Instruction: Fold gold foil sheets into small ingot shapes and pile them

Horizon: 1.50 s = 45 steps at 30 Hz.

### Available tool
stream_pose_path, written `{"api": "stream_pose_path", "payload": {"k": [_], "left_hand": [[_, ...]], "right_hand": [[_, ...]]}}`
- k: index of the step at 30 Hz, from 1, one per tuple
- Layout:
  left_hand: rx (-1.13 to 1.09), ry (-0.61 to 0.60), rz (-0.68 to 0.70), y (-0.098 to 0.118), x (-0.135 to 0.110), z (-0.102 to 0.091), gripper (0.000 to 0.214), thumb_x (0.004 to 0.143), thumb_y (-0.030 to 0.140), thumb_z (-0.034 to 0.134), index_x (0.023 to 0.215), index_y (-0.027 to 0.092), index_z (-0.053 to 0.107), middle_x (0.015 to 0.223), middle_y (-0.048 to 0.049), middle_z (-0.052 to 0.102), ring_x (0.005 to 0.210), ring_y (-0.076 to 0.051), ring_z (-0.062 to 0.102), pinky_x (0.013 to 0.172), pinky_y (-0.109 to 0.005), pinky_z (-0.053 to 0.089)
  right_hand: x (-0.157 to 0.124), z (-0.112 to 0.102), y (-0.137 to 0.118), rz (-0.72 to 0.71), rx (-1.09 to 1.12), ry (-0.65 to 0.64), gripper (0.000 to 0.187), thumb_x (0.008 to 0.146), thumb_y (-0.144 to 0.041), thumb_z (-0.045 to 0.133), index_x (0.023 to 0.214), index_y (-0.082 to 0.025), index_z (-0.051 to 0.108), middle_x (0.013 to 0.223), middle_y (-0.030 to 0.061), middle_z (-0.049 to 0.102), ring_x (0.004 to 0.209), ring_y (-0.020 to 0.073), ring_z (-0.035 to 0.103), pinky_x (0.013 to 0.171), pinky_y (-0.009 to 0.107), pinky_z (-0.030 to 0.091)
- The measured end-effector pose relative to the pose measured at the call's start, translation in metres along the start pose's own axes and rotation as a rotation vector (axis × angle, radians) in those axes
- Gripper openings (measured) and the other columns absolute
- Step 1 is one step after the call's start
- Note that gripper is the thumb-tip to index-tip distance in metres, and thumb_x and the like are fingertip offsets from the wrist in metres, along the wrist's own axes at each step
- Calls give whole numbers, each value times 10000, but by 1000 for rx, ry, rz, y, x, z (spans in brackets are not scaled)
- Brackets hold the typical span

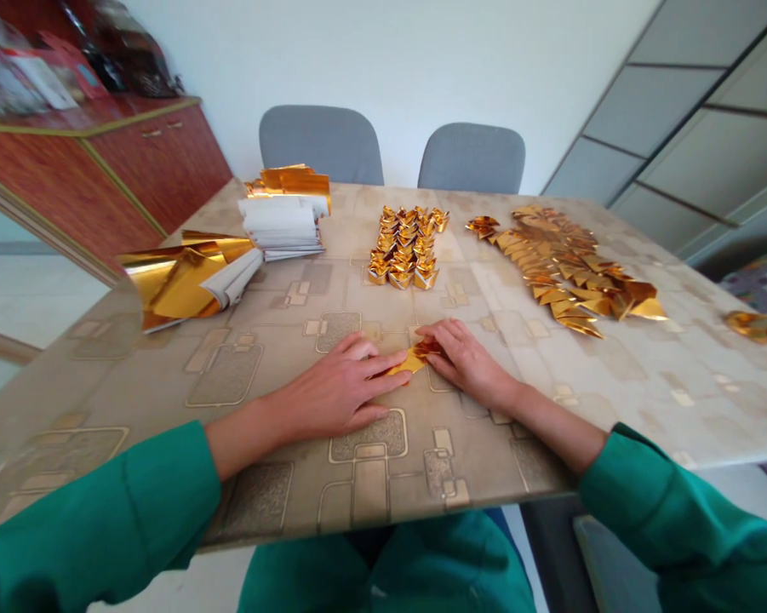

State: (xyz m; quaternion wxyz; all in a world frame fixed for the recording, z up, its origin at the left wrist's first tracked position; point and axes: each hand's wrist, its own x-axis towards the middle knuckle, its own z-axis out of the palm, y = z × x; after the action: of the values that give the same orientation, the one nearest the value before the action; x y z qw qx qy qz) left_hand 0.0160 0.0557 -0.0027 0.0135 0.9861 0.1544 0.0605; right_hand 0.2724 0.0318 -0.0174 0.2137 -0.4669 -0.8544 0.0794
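A small folded piece of gold foil paper (410,361) lies on the tabletop between my hands. My left hand (341,387) rests flat with its fingers stretched out, their tips on the left part of the paper. Curled around the right end of the paper is my right hand (469,362), thumb and fingers closed on it. The fingers partly hide the folds there. Beyond them stand rows of finished gold foil ingots (405,247). To the right spreads a heap of flat, folded gold foil pieces (565,260).
On the left, stacked gold foil sheets (182,277) lie beside a pile of sheets with white edges (282,226). One gold piece (752,325) sits near the table's right edge. Two grey chairs (319,145) stand behind the patterned table (281,319). A reddish cabinet (159,162) is at left.
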Motion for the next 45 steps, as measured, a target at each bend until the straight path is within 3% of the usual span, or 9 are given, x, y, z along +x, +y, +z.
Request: {"api": "stream_pose_path", "payload": {"k": [5,10,16,22,28,32,40,45], "left_hand": [[7,-3,0,1,-1,-2,529,939,463,511,1413,232,476,1498,-85,461,1118,-268,503,1086,-517,263],[-3,-20,4,0,-3,-3,565,932,495,511,1428,230,455,1512,-91,441,1128,-271,507,1100,-538,238],[-44,-20,52,-4,-5,-4,602,915,501,530,1431,201,452,1511,-111,436,1141,-290,472,1033,-481,335],[-40,-31,54,-3,-4,-6,611,919,499,515,1426,165,453,1507,-135,430,1135,-298,461,1049,-492,316],[-71,-41,98,-7,-5,-8,662,896,536,536,1429,154,447,1517,-151,413,1156,-299,458,1039,-470,344],[-64,-46,120,-10,-5,-9,683,895,550,535,1454,176,417,1512,-155,421,1152,-295,470,1031,-469,352],[11,-31,72,-2,-6,-5,628,901,506,546,1415,155,460,1497,-157,438,1157,-295,478,1076,-505,297],[1,-29,96,-3,-7,-8,661,887,516,561,1424,147,447,1487,-164,449,1154,-295,481,1070,-504,308]], "right_hand": [[2,-1,-3,37,58,21,208,987,-226,438,1163,-186,541,1065,83,636,1020,217,554,934,387,458],[6,5,-4,53,-43,8,246,936,-134,469,1163,-174,553,1048,97,632,1007,233,541,920,399,464],[5,6,-5,46,-40,16,305,898,-44,441,1169,-135,549,1041,104,626,1000,224,533,938,380,454],[4,6,-11,42,-47,26,256,921,-147,511,1175,-152,546,1066,103,613,1009,235,517,933,400,448],[0,5,0,21,22,16,317,923,-143,505,1239,-160,521,1079,102,613,1028,228,532,937,403,451],[2,6,1,41,42,37,253,977,-197,443,1207,-175,545,1072,88,632,1016,209,558,937,382,457],[7,10,1,75,-63,25,361,882,-49,476,1216,-164,552,1047,77,640,1002,200,572,932,351,461],[6,7,-2,82,-86,29,316,884,-74,511,1181,-171,560,1055,75,655,1005,194,581,921,344,463]]}}
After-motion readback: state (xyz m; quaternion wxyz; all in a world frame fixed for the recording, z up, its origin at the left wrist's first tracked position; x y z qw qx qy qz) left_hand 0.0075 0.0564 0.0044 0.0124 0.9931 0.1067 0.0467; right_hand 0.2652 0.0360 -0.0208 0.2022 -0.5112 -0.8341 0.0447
